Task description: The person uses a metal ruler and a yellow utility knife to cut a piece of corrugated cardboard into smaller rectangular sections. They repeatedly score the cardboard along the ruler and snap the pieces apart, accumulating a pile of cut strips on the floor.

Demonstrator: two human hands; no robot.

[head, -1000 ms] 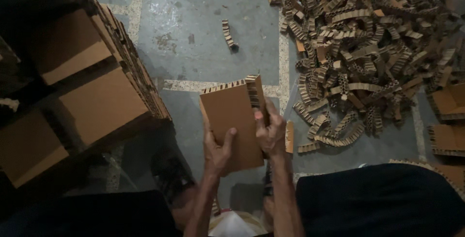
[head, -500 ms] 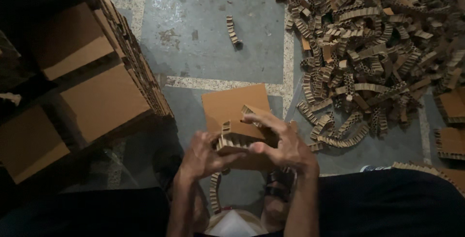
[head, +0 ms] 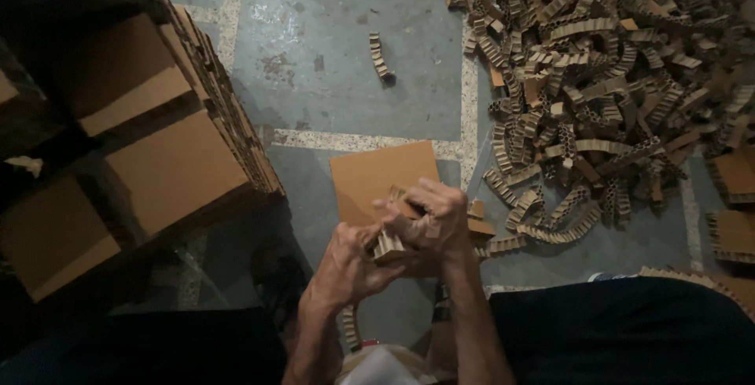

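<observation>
The fingers (head: 429, 204) of both hands are curled shut around a small honeycomb cardboard strip (head: 387, 245), pinching it between them low in the middle of the view, above the floor; the right hand (head: 432, 220) grips from above with knuckles bent over, the left hand (head: 346, 263) cups it from below and the left.

Largest around them is the grey concrete floor (head: 354, 47), rough, stained and crossed by pale painted lines; next, along its left edge, a leaning stack of flat brown cardboard sheets (head: 169, 169), smooth-faced with ribbed edges showing, standing close to the left forearm; toward the far right corner of the floor spreads a big loose heap of honeycomb strips (head: 598, 94), curved, crinkled and open-celled, tangled over each other; its near edge lies just beside the hands.

Directly behind the hands sits a flat cardboard panel (head: 377, 176), plain and tan, partly hidden by the knuckles; a few square honeycomb blocks (head: 735, 232) lie at the right edge of the floor; smallest, one lone strip (head: 380, 56) lies apart on bare concrete toward the far edge.
</observation>
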